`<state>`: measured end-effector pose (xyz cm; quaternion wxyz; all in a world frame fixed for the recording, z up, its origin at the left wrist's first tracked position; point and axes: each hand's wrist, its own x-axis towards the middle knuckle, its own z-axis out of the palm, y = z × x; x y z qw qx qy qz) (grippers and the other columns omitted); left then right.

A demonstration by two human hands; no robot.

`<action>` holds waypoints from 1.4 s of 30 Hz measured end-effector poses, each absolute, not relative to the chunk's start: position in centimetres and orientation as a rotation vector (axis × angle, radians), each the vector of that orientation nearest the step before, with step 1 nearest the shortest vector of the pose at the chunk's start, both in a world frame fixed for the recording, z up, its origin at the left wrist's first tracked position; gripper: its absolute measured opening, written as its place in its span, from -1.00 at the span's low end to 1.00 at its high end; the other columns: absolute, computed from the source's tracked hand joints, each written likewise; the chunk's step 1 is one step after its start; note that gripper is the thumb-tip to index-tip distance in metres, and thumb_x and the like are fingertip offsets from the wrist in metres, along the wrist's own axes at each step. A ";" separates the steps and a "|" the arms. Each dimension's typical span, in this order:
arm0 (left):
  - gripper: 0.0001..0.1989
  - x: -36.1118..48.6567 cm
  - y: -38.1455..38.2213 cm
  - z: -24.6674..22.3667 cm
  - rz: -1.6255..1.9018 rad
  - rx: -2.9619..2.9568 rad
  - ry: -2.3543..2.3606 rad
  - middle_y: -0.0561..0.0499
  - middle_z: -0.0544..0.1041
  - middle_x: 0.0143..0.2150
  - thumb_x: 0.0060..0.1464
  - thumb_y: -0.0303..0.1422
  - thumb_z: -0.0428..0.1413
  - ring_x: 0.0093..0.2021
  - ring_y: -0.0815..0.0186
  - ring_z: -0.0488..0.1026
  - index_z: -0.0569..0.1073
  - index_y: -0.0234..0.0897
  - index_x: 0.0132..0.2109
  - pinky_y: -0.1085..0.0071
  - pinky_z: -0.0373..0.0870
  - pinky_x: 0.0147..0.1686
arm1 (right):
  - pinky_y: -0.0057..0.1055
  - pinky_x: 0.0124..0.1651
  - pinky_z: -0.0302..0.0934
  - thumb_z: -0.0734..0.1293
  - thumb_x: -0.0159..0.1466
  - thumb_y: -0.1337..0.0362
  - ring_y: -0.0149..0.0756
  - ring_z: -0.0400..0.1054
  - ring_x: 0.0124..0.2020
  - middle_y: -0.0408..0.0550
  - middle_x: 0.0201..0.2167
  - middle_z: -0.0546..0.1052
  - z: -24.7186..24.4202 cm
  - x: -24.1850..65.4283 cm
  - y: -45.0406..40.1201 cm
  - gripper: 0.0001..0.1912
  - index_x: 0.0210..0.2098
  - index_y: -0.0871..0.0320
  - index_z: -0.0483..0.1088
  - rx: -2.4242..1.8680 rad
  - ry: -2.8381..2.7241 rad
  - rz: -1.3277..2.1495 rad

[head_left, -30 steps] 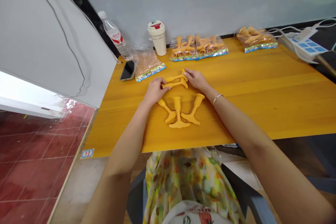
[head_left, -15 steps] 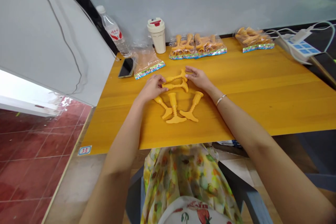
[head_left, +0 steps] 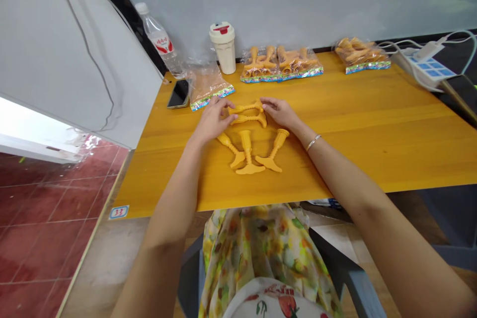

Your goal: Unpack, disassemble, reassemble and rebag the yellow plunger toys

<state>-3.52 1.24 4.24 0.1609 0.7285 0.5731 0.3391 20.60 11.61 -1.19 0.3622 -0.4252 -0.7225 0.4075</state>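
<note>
Two flared orange plastic pieces lie crosswise near the middle of the wooden table (head_left: 354, 134), the upper piece (head_left: 246, 107) resting against the lower piece (head_left: 253, 119). My left hand (head_left: 212, 120) reaches the upper piece's left end, and my right hand (head_left: 279, 113) has its fingertips at the right end. Whether either hand grips it, I cannot tell. Just below, three similar pieces fan out: one slanted (head_left: 231, 145), one straight (head_left: 246, 154), one slanted the other way (head_left: 275, 150).
Along the far edge stand a water bottle (head_left: 158, 39), a white lidded cup (head_left: 223, 47), and filled plastic bags (head_left: 281, 65) (head_left: 361, 49). A phone (head_left: 179, 94) and a flat bag (head_left: 208, 87) lie left; a power strip (head_left: 428, 64) sits right.
My left hand has moved up and right, from the lower piece's left end to the upper piece's left end. The upper piece now sits closer to the lower one.
</note>
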 end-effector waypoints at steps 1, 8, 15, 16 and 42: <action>-0.74 -3.4 0.9 4.8 0.942 2.089 1.566 -0.07 0.46 -0.05 0.12 -0.25 0.22 -0.17 0.23 0.41 0.52 -0.24 -0.06 0.28 0.35 -0.07 | -0.11 0.30 0.32 0.33 0.32 0.36 -0.19 0.53 0.10 0.04 0.12 0.60 -1.2 20.6 11.6 -0.62 0.11 0.18 0.54 -1.096 -1.864 1.046; -0.69 -0.8 -0.5 5.7 0.484 2.020 1.301 -0.01 0.59 -0.27 0.08 -0.15 0.23 -0.34 0.27 0.43 0.59 -0.24 -0.11 0.34 0.35 -0.26 | -0.17 0.28 0.33 0.33 0.33 0.36 -0.23 0.53 0.08 0.04 0.10 0.61 -1.1 20.7 11.7 -0.64 0.10 0.19 0.54 -1.098 -1.876 1.051; -0.79 -2.6 0.5 5.2 0.721 1.637 1.389 0.05 0.50 -0.38 0.09 -0.21 0.21 -0.48 0.36 0.41 0.51 -0.27 -0.23 0.41 0.34 -0.42 | -0.17 0.26 0.33 0.32 0.34 0.34 -0.20 0.54 0.06 0.09 0.07 0.63 -1.1 20.8 11.7 -0.64 0.10 0.23 0.54 -1.104 -1.919 1.023; -0.81 -2.9 0.7 5.3 0.772 1.571 1.432 0.06 0.50 -0.37 0.11 -0.22 0.19 -0.51 0.38 0.40 0.49 -0.27 -0.24 0.41 0.34 -0.44 | -0.16 0.26 0.33 0.32 0.34 0.34 -0.21 0.54 0.06 0.07 0.07 0.63 -1.0 20.9 11.7 -0.64 0.10 0.22 0.54 -1.106 -1.927 1.013; -0.57 -3.1 0.3 5.3 0.462 2.149 1.652 -0.03 0.56 -0.22 -0.06 -0.09 0.35 -0.21 0.18 0.49 0.53 -0.24 -0.11 0.31 0.34 -0.20 | -0.20 0.20 0.37 0.34 0.35 0.35 -0.24 0.54 -0.01 0.12 0.00 0.62 -1.0 21.0 11.8 -0.62 0.14 0.28 0.47 -1.174 -1.887 1.081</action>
